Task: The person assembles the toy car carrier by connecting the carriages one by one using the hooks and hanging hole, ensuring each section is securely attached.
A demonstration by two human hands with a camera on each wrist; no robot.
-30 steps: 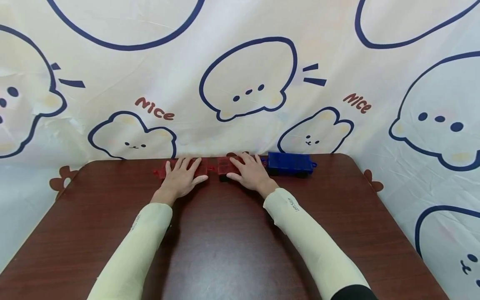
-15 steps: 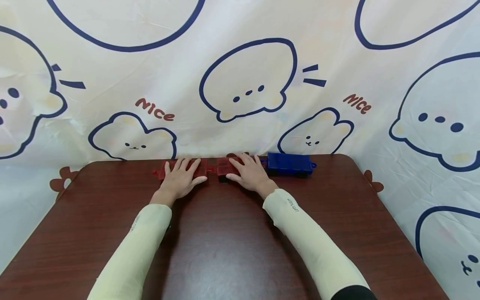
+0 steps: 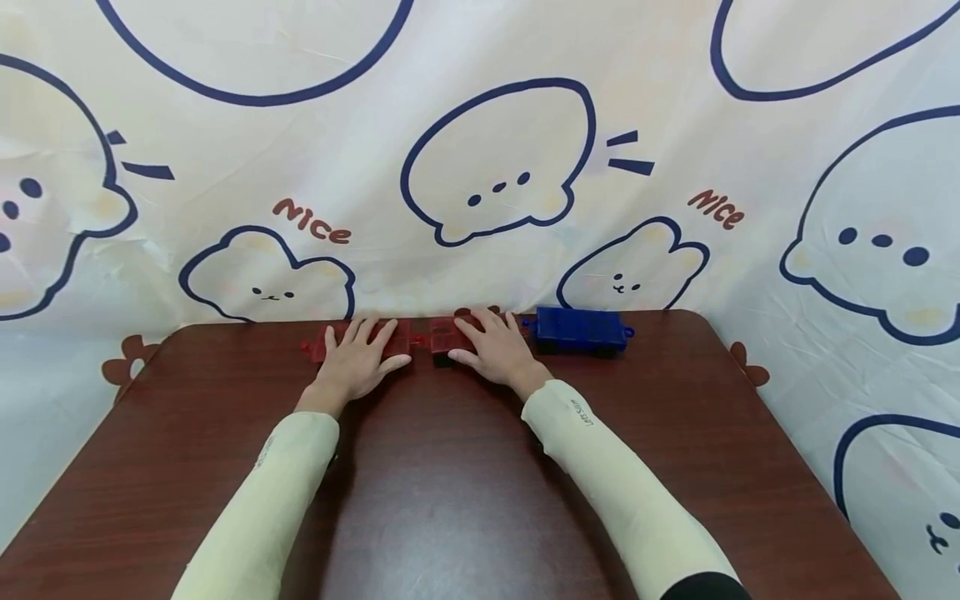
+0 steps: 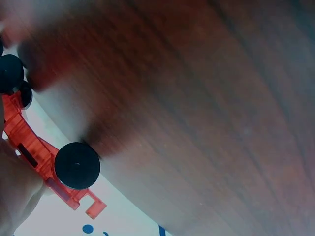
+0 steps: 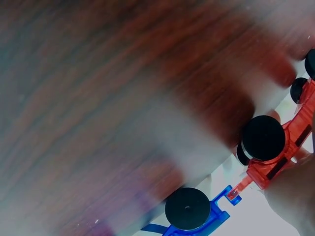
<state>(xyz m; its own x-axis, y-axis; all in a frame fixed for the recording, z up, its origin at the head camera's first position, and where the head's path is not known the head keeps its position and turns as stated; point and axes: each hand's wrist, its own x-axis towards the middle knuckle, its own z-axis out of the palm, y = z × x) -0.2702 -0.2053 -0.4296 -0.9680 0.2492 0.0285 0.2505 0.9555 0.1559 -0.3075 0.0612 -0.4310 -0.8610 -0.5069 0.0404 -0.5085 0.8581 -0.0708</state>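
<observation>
Two red toy train wagons stand in a row along the table's far edge, with a blue toy train wagon [image 3: 581,328] at their right. My left hand [image 3: 351,365] holds the left red wagon [image 3: 402,337] from above, fingers spread over its top, thumb at the near side. Around the right red wagon [image 3: 442,335], my right hand [image 3: 498,350] grips in the same way; in the right wrist view, fingertips show behind its black wheel [image 5: 264,138]. A red coupling [image 5: 240,187] meets the blue hook [image 5: 231,195] there; whether they are latched I cannot tell.
The dark brown wooden table [image 3: 450,500] reaches up to a pale cloth backdrop [image 3: 487,275] with cartoon drawings. The wagons stand close to that backdrop. Pale sleeves [image 3: 262,500] cover both forearms.
Both hands and the two red wagons have shifted slightly to the left. The blue wagon stays nearly in place, so the space between it and the right red wagon has grown a little.
</observation>
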